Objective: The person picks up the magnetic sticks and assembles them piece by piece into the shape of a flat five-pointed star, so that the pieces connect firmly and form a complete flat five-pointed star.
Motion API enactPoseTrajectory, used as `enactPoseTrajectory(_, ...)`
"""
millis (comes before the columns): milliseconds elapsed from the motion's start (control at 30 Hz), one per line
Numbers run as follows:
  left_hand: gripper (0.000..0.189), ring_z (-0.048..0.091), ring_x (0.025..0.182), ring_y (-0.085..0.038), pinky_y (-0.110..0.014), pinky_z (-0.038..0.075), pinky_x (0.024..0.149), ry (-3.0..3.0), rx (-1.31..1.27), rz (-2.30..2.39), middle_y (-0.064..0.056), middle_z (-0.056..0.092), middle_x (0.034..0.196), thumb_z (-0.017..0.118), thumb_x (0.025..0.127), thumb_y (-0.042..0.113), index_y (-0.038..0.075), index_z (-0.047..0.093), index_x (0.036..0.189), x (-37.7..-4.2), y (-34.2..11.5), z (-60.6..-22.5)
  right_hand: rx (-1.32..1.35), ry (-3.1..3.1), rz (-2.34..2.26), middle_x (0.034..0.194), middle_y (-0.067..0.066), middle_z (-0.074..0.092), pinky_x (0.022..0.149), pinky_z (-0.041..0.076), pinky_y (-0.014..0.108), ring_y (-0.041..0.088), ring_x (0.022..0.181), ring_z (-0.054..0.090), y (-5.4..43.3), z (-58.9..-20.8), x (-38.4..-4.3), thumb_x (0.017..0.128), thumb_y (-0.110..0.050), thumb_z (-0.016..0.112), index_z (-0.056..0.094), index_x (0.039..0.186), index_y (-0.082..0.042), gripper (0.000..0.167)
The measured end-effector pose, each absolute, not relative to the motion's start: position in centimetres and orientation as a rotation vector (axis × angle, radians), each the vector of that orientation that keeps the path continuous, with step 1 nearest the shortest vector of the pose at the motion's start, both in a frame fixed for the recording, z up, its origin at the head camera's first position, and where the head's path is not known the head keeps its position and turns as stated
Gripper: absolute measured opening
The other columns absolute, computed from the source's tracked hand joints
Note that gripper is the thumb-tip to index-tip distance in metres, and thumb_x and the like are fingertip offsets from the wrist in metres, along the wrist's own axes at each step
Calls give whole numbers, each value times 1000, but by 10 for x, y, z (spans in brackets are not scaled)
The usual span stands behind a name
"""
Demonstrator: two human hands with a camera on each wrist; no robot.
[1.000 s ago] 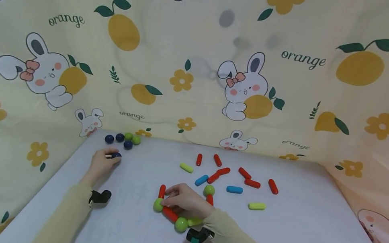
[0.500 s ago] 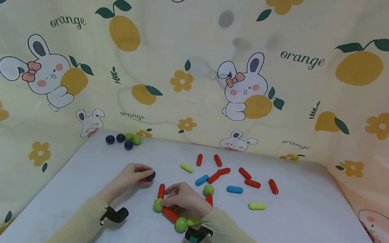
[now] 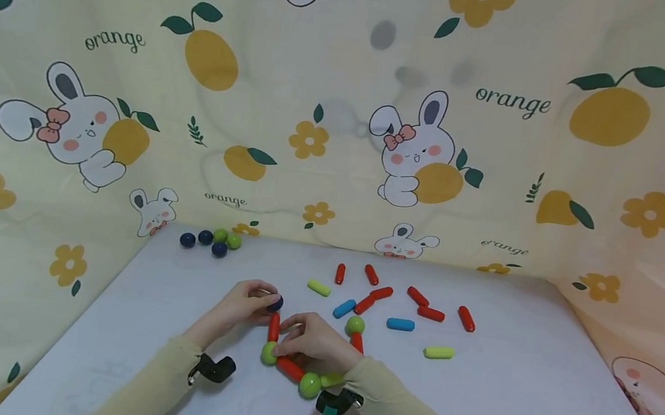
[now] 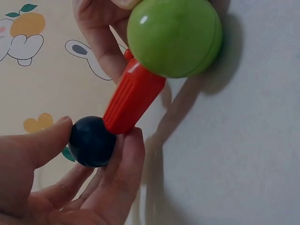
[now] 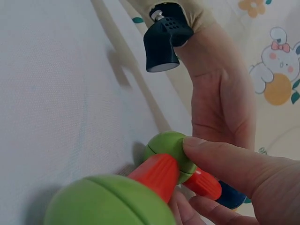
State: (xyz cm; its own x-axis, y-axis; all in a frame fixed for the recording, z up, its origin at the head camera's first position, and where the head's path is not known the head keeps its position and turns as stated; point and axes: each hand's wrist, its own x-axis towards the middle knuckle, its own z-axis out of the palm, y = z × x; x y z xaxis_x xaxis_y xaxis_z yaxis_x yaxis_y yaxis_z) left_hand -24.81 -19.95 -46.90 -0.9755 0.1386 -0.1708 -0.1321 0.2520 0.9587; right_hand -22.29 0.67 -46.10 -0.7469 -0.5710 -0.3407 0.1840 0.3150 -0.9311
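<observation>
My left hand [image 3: 241, 306] pinches a dark blue ball [image 4: 91, 141] between thumb and fingers. The ball touches the far end of a red rod [image 4: 133, 98], whose other end is joined to a green ball [image 4: 176, 37]. My right hand [image 3: 319, 341] holds that green ball, with the thumb pressed on it and the fingers beneath in the right wrist view. From there a second red rod [image 3: 290, 369] runs to another green ball [image 3: 310, 385], then a light green rod [image 3: 333, 378] partly hidden by the right wrist.
Beyond my right hand, a green ball [image 3: 355, 324] joins a red rod [image 3: 357, 342]. Loose red rods, blue rods [image 3: 401, 324] and light green rods [image 3: 438, 352] lie to the right. Several dark blue balls [image 3: 219, 249] and green balls [image 3: 233, 241] sit at the back left.
My left hand has carried the dark blue ball from the left side rightward to the end of the red rod. My right hand has stayed almost still at the green ball.
</observation>
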Motion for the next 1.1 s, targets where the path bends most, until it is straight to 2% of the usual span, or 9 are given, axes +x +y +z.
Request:
enactPoseTrajectory(333,32,64,80,-20,-35,56,75,2314,9,1747,-11,65,99,68,90,22,0,63,113,-249,-198,-472,-320,1923,-1514,94,12,64,68,53,33,24,79,59,6,-464,-223,81,-9,76,57,115,-4,40)
enactPoseTrajectory(533,45,65,83,-21,-35,57,74,2308,25,1687,-13,63,108,73,85,22,0,58,121,-246,-196,-477,-352,1906,-1502,98,11,64,73,54,33,25,84,61,12,-464,-225,82,-12,76,54,121,-5,45)
enactPoseTrajectory(633,52,62,94,-24,-41,54,83,2383,25,1618,-14,60,116,78,80,20,2,57,124,-243,-193,-478,-436,1957,-1455,97,9,66,74,54,33,26,84,63,21,-458,-230,85,-15,73,55,123,-4,43)
enactPoseTrajectory(733,58,55,108,-28,-50,44,95,2472,7,1555,-15,57,124,82,76,19,4,57,126,-239,-190,-479,-481,2052,-1407,96,8,66,76,54,34,28,85,63,37,-447,-239,87,-17,71,55,125,-3,43)
enactPoseTrajectory(800,63,53,112,-29,-51,42,98,2507,-5,1531,-16,55,128,84,73,18,5,56,128,-237,-188,-478,-476,2129,-1395,97,7,66,79,54,37,28,87,62,49,-438,-246,88,-18,70,56,125,-3,42)
enactPoseTrajectory(867,68,56,107,-27,-47,47,93,2493,-9,1544,-18,52,131,84,72,16,4,53,131,-234,-186,-477,-441,2199,-1396,98,6,65,82,52,40,27,90,60,63,-432,-252,88,-19,70,58,124,-5,41)
enactPoseTrajectory(1000,74,62,87,-21,-34,55,74,2442,8,1583,-19,50,132,84,71,11,3,47,135,-231,-184,-475,-400,2310,-1373,100,3,65,87,47,43,21,96,56,85,-427,-262,89,-22,69,61,121,-9,36)
enactPoseTrajectory(1100,73,63,85,-20,-34,55,74,2442,15,1590,-19,50,131,83,71,8,2,44,132,-230,-182,-475,-396,2368,-1337,101,2,64,88,46,43,20,98,56,96,-427,-267,90,-23,68,62,121,-10,35)
